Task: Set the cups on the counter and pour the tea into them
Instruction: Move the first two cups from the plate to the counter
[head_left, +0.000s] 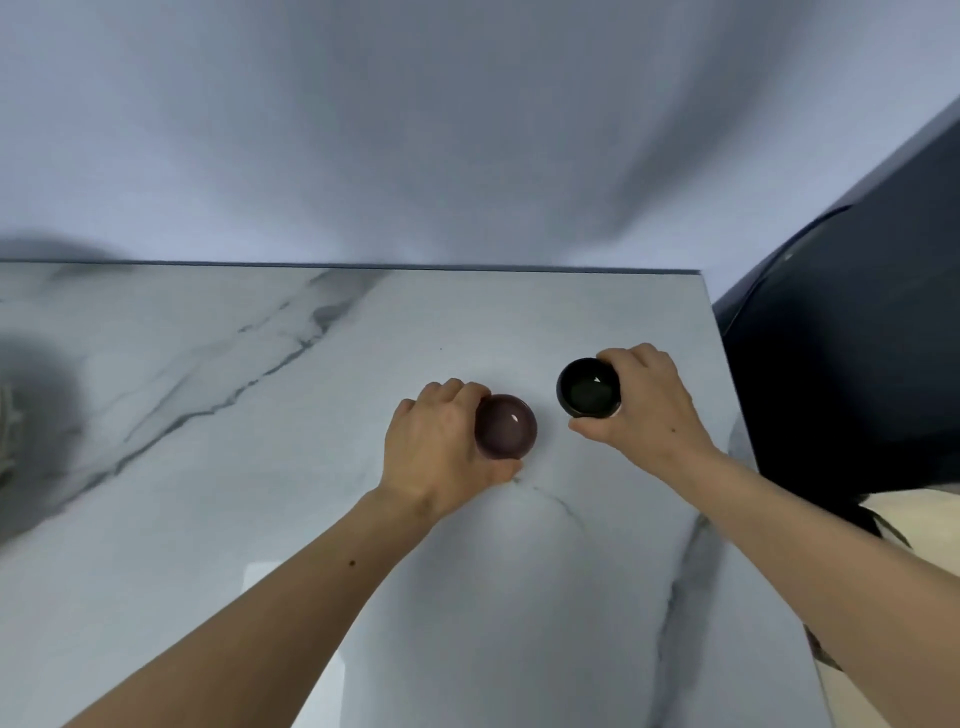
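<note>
Two small handle-less cups stand upright on the white marble counter (363, 597), a hand's width apart. The brownish-purple cup (506, 427) is on the left; my left hand (441, 447) grips it from its left side, fingers curled over the far rim and thumb under the near side. The black cup (588, 387) is on the right, a little farther back; my right hand (649, 405) holds it from its right side, fingers on the far rim, thumb at the near wall. Both cups look empty inside. No teapot is in view.
The counter's right edge (727, 389) runs just beyond the black cup, with a dark appliance or furniture piece (852, 338) past it. A pale wall (467, 130) rises behind the counter. A dark blurred shape (31, 415) sits at the far left edge.
</note>
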